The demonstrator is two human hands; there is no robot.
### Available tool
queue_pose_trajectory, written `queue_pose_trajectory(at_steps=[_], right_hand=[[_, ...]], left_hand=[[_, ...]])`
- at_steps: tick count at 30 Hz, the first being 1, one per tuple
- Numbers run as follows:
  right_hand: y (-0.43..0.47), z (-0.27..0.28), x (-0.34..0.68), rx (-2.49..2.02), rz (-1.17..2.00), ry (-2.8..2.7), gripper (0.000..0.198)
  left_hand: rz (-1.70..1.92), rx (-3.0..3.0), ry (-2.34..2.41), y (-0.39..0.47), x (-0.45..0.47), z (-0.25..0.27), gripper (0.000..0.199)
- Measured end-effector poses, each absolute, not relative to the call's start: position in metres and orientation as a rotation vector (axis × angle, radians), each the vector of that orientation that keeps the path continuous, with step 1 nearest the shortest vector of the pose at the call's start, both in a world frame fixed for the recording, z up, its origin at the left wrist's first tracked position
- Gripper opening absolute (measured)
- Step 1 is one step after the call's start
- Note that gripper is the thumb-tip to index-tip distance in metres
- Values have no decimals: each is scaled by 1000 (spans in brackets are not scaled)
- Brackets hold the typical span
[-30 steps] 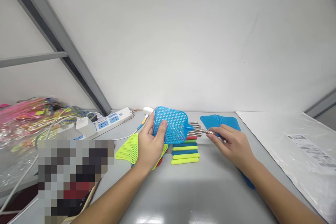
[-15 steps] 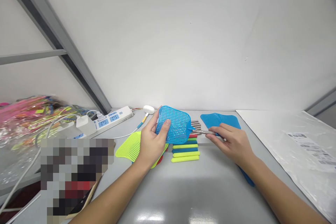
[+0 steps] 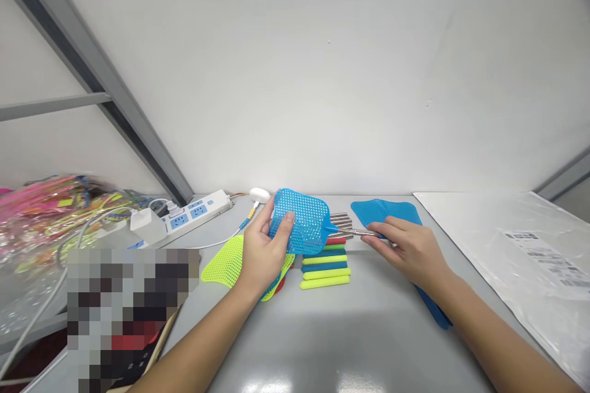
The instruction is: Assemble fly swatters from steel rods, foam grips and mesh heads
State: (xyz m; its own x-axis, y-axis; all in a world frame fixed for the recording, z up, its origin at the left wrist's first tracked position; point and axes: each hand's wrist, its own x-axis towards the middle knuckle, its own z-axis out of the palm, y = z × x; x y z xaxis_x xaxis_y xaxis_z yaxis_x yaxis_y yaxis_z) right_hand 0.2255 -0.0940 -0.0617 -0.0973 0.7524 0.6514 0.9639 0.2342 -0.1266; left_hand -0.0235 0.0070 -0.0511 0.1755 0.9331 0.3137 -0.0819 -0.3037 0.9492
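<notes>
A blue perforated fly swatter head (image 3: 302,224) is held in my left hand (image 3: 265,252), with the thumb across its front face. From its neck a thin silver metal rod (image 3: 353,232) runs to the right, pinched at its far end by the fingertips of my right hand (image 3: 405,245). How deep the rod sits in the neck cannot be made out. Behind the swatter head several more metal rods (image 3: 342,218) lie together. Below them are several coloured handles (image 3: 325,282), yellow-green, blue, green and red, in a row. A yellow-green swatter head (image 3: 225,261) lies partly under my left hand.
Blue swatter heads (image 3: 387,210) lie behind my right hand, and a blue strip-like piece (image 3: 433,308) shows under the forearm. At left are a power strip (image 3: 198,215), a white cable and plastic bags (image 3: 50,227). A white plastic package (image 3: 507,245) covers the right side.
The swatter head in my left hand has shifted slightly left, and a little more of the rod shows beside its neck. My right hand stays nearly in place.
</notes>
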Motion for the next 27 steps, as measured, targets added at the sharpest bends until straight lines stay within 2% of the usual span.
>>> queue_pose_trajectory(at_steps=[5, 9, 12, 21, 27], right_hand=[[-96, -60, 228, -1572, -574, -2008, 29], [-98, -56, 228, -1605, -626, -2036, 36], [-99, -54, 227, -1627, -624, -2052, 38], [-100, -49, 223, -1708, -459, -2072, 45], [-104, -41, 219, -1866, -148, -2149, 51]], left_hand=[[1258, 1558, 846, 5, -25, -45, 55], [1101, 1590, 835, 4, -27, -39, 35], [985, 1597, 785, 8, -30, -37, 28], [769, 1440, 669, 13, -33, -39, 26], [693, 1460, 660, 9, -31, -43, 27]])
